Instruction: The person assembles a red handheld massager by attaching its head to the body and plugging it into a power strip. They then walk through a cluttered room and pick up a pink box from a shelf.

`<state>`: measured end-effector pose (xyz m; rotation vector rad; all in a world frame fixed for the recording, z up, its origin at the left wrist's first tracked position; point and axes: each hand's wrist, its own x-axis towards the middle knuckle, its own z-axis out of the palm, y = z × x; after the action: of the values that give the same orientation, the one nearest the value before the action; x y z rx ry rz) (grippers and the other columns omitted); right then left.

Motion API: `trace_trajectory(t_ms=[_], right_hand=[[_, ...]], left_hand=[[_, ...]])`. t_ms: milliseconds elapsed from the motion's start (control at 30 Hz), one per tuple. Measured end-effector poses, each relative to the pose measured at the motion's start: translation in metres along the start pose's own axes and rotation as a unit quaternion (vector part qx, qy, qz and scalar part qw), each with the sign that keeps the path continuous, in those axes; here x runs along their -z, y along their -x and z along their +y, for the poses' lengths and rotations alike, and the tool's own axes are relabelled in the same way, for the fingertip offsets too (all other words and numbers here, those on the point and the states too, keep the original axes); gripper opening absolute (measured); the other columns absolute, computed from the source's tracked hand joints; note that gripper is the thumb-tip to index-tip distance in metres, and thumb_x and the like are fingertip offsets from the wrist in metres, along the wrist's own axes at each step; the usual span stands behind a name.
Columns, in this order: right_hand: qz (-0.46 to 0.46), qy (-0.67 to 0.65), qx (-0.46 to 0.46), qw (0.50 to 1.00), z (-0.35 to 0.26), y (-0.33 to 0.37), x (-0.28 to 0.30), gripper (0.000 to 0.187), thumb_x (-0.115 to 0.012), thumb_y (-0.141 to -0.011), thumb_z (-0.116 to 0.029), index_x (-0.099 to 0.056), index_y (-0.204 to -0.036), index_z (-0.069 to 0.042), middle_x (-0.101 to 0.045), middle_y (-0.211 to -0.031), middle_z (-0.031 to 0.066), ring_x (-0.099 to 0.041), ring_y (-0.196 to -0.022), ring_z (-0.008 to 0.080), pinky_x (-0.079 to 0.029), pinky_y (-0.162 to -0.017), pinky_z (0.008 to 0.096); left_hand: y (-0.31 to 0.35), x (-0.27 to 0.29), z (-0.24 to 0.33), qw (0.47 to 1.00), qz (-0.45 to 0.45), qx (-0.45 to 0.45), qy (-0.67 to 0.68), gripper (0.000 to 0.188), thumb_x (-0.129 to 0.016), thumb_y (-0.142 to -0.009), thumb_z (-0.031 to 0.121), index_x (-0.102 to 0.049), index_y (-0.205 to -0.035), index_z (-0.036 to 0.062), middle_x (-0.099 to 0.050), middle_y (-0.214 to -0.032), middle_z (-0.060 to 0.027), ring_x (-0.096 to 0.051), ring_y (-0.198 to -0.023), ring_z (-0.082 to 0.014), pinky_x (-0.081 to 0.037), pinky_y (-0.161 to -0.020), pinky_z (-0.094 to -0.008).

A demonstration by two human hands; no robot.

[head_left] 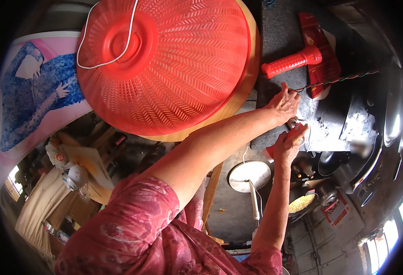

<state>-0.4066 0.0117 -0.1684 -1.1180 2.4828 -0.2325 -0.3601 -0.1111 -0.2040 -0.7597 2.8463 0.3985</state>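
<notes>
A twisted red-and-green wire (pixel 339 81) runs across the dark counter to my left hand (pixel 284 106), whose fingers are closed on its end. Just below, my right hand (pixel 291 143) is closed around a small red-handled metal tool (pixel 295 123); fingers cover most of it, so its exact kind is hard to see. Its metal part sits close under my left hand. A red flashlight (pixel 291 63) lies on the counter just beyond my left hand, its head resting on a flat red piece of packaging (pixel 319 50).
A large red plastic basket (pixel 183 59) lies upside down on a round wooden top at the left, a white cord over it. The grey counter's edge (pixel 258 143) is beneath my hands. On the floor stand a round white disc (pixel 245 176) with a pole and a pan of yellow food (pixel 301 204).
</notes>
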Motion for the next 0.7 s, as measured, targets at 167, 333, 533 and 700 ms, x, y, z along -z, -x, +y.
trace_trajectory(t_ms=[167, 333, 533, 700], right_hand=[[0.065, 0.018, 0.072, 0.995, 0.01, 0.002, -0.011, 0.076, -0.05, -0.078, -0.009, -0.004, -0.137, 0.003, -0.045, -0.11, 0.0358, -0.052, -0.094, 0.045, -0.043, -0.081, 0.0473], [0.117, -0.007, 0.097, 0.988, 0.011, -0.002, -0.019, 0.076, -0.05, -0.078, -0.012, -0.004, -0.137, 0.001, -0.047, -0.108, 0.0351, -0.053, -0.094, 0.0439, -0.044, -0.08, 0.047], [0.051, 0.012, -0.007, 0.999, -0.006, 0.0, -0.011, 0.077, -0.051, -0.079, -0.01, -0.001, -0.137, -0.001, -0.054, -0.105, 0.0306, -0.056, -0.092, 0.0424, -0.045, -0.077, 0.0474], [0.059, -0.011, 0.015, 0.998, 0.001, -0.002, -0.013, 0.087, -0.057, -0.079, -0.019, 0.006, -0.137, 0.0, -0.056, -0.102, 0.0276, -0.058, -0.087, 0.041, -0.047, -0.07, 0.0446]], left_hand=[[0.002, 0.002, 0.001, 1.0, 0.001, -0.003, 0.002, 0.03, -0.053, -0.081, 0.02, -0.057, -0.108, 0.0087, -0.051, -0.105, -0.0049, -0.047, -0.106, -0.0214, -0.032, -0.089, -0.0533], [-0.004, 0.002, 0.004, 1.0, -0.001, 0.006, 0.021, 0.03, -0.052, -0.081, 0.019, -0.056, -0.109, 0.0079, -0.052, -0.106, -0.0052, -0.046, -0.107, -0.0217, -0.031, -0.091, -0.0549], [0.005, -0.012, 0.006, 0.998, 0.052, 0.03, -0.024, 0.034, -0.049, -0.082, 0.017, -0.053, -0.113, 0.0046, -0.05, -0.114, -0.0088, -0.042, -0.114, -0.0251, -0.028, -0.095, -0.0551], [0.05, 0.009, 0.017, 0.981, 0.158, 0.01, 0.113, 0.041, -0.053, -0.079, 0.023, -0.05, -0.114, 0.0018, -0.047, -0.113, -0.0111, -0.042, -0.111, -0.0255, -0.027, -0.096, -0.0482]])
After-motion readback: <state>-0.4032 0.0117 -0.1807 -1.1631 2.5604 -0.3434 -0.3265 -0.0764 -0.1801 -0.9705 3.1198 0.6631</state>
